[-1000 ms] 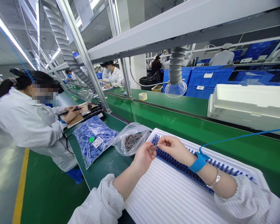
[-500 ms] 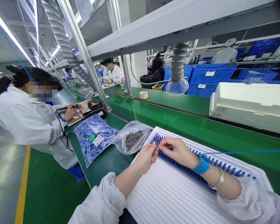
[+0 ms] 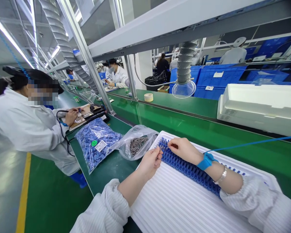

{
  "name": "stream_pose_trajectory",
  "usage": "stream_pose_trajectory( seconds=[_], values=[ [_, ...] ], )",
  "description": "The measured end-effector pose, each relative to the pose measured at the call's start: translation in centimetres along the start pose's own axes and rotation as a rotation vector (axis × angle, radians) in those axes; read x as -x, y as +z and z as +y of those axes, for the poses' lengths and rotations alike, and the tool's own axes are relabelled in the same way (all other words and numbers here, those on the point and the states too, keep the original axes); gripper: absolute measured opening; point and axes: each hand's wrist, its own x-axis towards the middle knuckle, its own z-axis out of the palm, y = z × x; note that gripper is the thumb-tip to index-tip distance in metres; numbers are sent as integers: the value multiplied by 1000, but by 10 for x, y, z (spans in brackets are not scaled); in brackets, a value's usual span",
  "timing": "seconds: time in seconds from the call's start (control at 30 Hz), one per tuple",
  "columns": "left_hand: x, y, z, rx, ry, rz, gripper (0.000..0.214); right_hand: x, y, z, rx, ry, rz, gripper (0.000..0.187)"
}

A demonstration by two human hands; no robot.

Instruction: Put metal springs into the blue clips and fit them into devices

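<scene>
My left hand (image 3: pixel 152 163) is closed around small metal springs, a few of which peek out at the fingertips. My right hand (image 3: pixel 184 150) pinches what looks like a small metal spring over the rows of blue plastic parts (image 3: pixel 184 165), its fingertips partly hiding it. Those parts stand upright along the far side of a white ribbed tray (image 3: pixel 184 200). Left of the tray, an open clear plastic bag (image 3: pixel 126 149) holds a heap of loose metal springs (image 3: pixel 137 144).
A sealed bag of blue parts (image 3: pixel 97 142) lies on the green bench at left. Beyond are a tape roll (image 3: pixel 148 97), a white foam box (image 3: pixel 259 110) and a hanging extraction hose (image 3: pixel 184 64). A blue cord runs from my right wrist. A co-worker (image 3: pixel 31 126) sits at left.
My right hand has drawn apart from my left hand, up and slightly right over the blue parts. The left hand has stayed nearly in place, still holding springs.
</scene>
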Motion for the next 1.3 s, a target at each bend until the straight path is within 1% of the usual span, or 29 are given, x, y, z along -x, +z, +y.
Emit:
stream_pose_trajectory(
  seconds=[0.1,0.2,0.47,0.57,0.67,0.73,0.83,0.97,1.1,1.23,1.3],
  values=[
    [-1,-1,0,8,22,23,40,-3,8,2,77,22,-49,18],
    [0,-2,1,14,27,26,34,-3,10,0,116,21,-88,19],
    [-1,-3,1,5,47,31,27,-2,13,1,92,16,-126,21],
    [-2,-5,-1,-20,63,26,21,-2,11,0,33,5,-113,21],
    [-3,-5,-3,-60,89,18,17,-1,8,-5,-66,20,-59,20],
    [-3,-4,-5,-95,117,10,19,0,8,-10,-161,44,-31,19],
    [-2,0,-7,-145,167,-5,25,2,9,-18,-304,77,-24,21],
    [-1,4,-8,-188,202,-14,32,2,10,-23,-389,115,-5,21],
    [-6,2,-9,-205,185,18,39,3,6,-15,-342,130,19,18],
    [-10,-2,-10,-206,168,64,44,6,2,-2,-178,116,2,11],
    [-11,-3,-10,-210,167,68,45,7,2,1,-95,91,-27,12]
  ],
)
